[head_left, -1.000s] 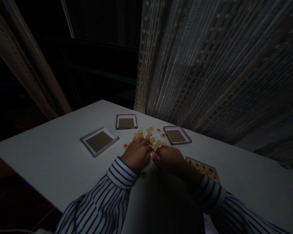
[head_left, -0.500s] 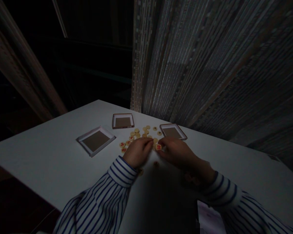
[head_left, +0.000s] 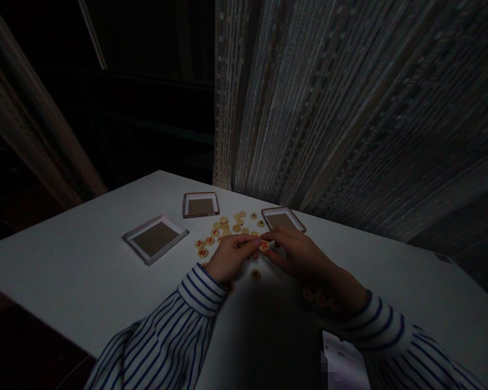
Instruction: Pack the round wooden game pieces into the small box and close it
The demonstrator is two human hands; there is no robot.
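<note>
A round xiangqi piece with a red character [head_left: 264, 246] is held up between my two hands over the white table. My right hand [head_left: 299, 250] pinches it from the right, thumb below and fingers above. From the left, my left hand [head_left: 233, 254] closes thumb and fingers at the piece's near edge. Behind my hands lies a loose group of pale wooden pieces [head_left: 224, 220], several blank side up. Red-marked pieces [head_left: 202, 253] lie left of my left hand. One dark-marked piece [head_left: 255, 275] sits alone just below my hands.
A shallow open box [head_left: 146, 261] stands at the left, another box [head_left: 200, 215] at the back, and a third box [head_left: 295, 212] behind my right hand. More pieces [head_left: 320, 299] lie in shadow under my right wrist. A lit phone [head_left: 345, 360] rests near the front edge.
My left hand has moved right, so its thumb now meets the red-marked piece in my right hand. The view has shifted slightly.
</note>
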